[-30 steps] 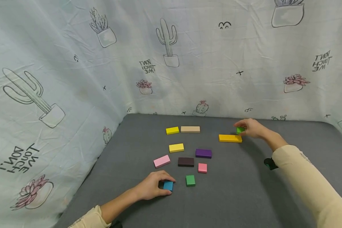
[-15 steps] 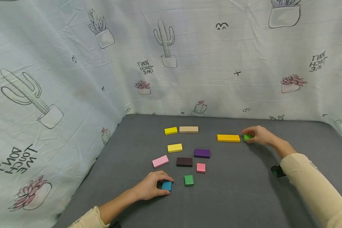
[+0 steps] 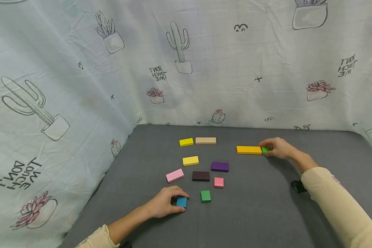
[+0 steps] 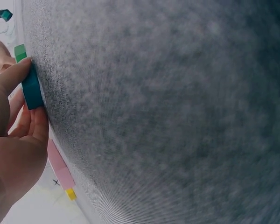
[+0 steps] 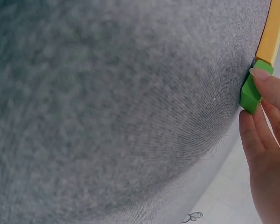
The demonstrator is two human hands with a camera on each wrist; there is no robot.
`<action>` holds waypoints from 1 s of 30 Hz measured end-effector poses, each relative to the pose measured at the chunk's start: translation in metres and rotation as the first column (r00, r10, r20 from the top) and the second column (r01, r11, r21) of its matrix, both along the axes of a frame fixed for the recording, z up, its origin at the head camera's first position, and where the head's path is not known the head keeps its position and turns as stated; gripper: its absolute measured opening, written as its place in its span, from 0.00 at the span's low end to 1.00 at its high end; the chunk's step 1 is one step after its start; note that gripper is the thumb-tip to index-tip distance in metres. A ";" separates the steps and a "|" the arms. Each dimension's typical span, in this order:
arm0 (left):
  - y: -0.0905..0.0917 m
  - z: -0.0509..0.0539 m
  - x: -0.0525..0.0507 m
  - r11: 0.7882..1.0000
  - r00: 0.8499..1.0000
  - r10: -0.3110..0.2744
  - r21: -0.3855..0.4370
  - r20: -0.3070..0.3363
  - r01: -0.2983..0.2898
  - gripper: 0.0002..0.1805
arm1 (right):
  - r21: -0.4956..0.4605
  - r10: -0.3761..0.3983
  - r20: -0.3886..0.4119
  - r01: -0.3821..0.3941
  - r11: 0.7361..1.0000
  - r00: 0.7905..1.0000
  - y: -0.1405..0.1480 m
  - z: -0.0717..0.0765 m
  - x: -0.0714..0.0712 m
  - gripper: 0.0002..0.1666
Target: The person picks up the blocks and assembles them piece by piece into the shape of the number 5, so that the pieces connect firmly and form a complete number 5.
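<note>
On the grey table my left hand [image 3: 164, 204] pinches a blue block [image 3: 181, 202] between thumb and fingers at the near left. A dark green block [image 3: 206, 196] lies just right of it. Farther back on the right, my right hand [image 3: 280, 148] pinches a bright green block [image 3: 265, 150]. That block meets the right end of a long orange-yellow block [image 3: 249, 150], and the right wrist view shows the green block [image 5: 252, 93] end to end with the orange-yellow one [image 5: 270, 35]. My fingers partly hide the green block in the head view.
Between the hands lie a pink block [image 3: 175, 175], a dark brown block [image 3: 200, 176], a purple block [image 3: 220, 167], a coral square block [image 3: 218, 182] and a yellow block [image 3: 190, 161]. Behind are another yellow block [image 3: 186, 142] and a tan block [image 3: 206, 141]. A printed curtain [image 3: 223, 69] surrounds the table.
My right hand has brought the bright green block from behind the orange-yellow block round to its right end, then left against it. The left hand stays on the blue block.
</note>
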State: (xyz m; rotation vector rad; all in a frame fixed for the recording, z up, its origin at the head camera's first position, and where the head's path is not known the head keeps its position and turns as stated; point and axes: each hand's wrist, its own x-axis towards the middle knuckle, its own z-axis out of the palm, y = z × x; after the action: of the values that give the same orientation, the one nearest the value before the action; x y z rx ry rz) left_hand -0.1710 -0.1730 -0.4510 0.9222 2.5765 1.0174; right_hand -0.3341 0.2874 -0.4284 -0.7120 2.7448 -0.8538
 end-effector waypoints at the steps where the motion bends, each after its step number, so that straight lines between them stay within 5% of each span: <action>1: 0.000 0.000 0.000 1.000 1.000 -0.001 0.000 -0.001 0.001 0.18 | -0.003 0.002 -0.003 -0.002 1.000 1.000 0.000 0.000 0.000 0.25; 18: -0.001 0.000 0.000 1.000 1.000 0.004 -0.020 -0.011 -0.005 0.18 | -0.025 0.013 -0.023 -0.014 1.000 1.000 -0.005 -0.003 0.003 0.27; 30: -0.002 0.000 0.000 1.000 1.000 -0.003 -0.015 -0.011 0.003 0.18 | -0.058 -0.023 0.036 0.025 0.998 0.999 -0.004 0.006 0.004 0.32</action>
State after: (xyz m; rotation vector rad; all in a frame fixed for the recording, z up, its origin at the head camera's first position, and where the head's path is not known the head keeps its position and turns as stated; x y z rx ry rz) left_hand -0.1713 -0.1750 -0.4515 0.9300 2.5879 0.9931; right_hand -0.3300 0.2835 -0.4228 -0.6682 2.7128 -0.9456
